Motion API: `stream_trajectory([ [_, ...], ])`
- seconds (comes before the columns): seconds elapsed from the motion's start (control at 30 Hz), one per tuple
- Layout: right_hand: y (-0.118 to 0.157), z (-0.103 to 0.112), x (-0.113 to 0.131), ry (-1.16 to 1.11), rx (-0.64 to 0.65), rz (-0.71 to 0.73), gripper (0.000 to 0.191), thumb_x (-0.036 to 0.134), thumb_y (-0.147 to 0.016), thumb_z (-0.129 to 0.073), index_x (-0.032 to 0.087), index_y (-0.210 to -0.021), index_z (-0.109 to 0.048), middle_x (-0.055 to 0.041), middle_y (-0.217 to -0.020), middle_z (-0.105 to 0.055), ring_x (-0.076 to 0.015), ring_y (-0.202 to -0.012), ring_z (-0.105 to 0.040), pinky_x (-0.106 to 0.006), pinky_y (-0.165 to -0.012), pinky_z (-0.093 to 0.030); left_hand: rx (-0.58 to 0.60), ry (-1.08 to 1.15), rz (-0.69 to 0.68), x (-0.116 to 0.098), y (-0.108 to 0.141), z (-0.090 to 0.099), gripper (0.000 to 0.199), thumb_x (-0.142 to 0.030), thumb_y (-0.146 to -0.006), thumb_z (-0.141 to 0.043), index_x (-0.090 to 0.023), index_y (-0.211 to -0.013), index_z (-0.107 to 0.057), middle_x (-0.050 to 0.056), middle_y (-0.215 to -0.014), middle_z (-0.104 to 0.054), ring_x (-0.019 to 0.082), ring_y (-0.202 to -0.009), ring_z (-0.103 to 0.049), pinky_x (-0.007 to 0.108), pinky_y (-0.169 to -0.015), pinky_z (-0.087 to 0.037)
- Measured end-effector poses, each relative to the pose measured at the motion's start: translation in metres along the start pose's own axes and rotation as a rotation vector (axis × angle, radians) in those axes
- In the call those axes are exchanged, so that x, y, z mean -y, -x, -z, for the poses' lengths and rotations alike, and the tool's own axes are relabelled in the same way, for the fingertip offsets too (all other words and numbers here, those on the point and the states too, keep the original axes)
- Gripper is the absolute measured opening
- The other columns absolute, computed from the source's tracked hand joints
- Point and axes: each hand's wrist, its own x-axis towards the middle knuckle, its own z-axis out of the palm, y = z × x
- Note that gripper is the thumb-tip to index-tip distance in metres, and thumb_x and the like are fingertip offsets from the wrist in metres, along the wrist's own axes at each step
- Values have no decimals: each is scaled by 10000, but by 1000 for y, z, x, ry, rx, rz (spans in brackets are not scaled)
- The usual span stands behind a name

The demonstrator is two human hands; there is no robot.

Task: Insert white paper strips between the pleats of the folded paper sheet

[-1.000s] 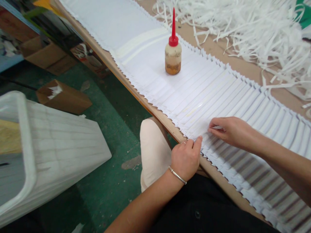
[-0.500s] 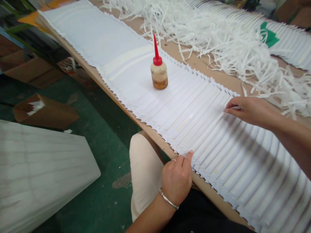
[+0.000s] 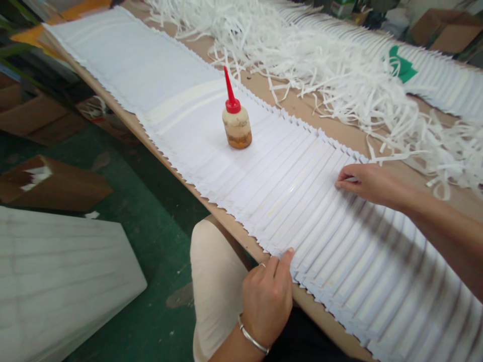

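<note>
As I look in from afar, the right grip [image 3: 372, 183] pinches a thin white strip [image 3: 350, 179] against the pleated paper [image 3: 302, 201], while the left grip [image 3: 267, 301] rests part-open on its near edge. The paper lies along the wooden bench [image 3: 226, 234], above a green-painted floor [image 3: 151, 241] and a cardboard box [image 3: 49, 183].

Two hands [image 3: 267, 304] [image 3: 372, 183], one glue bottle [image 3: 236, 129] and one pleated white paper sheet [image 3: 287, 186].

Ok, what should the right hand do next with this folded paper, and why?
Probably press the next fold flat, because the folded white paper beside the right hand seems to stand up and cast shadows, while the folds near the red-nozzled squeeze bottle lie flatter.
</note>
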Motion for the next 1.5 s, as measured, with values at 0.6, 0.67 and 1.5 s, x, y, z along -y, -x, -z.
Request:
stream_trajectory([
  [0.6,-40,11,-78,-4,-170,-40,266,444,-891,-596,225,-893,-747,-56,-809,-766,-234,-731,-673,-359,-678,-465,-64,20,-48,6,-7,4,404,-64,-1036,-395,-138,-1340,-649,42,-817,-748,183,-626,-711,290,-597,-627],
  [0.67,-41,7,-74,4,-181,-50,249,426,-888,-593,224,-881,-739,-56,-797,-756,-234,-720,-661,-360,-678,-455,-69,28,-46,6,-8,5,398,-60,-1034,-397,-133,-1332,-650,40,-805,-745,182,-623,-713,287,-596,-629],
  [1.5,8,11,-126,207,-385,-105,281,342,-917,-548,175,-985,-763,-234,-1127,-773,-408,-1119,-649,-574,-970,-425,-121,423,170,5,27,5,250,-173,-1086,-466,-208,-1268,-634,65,-1026,-809,186,-875,-801,271,-760,-657],
])
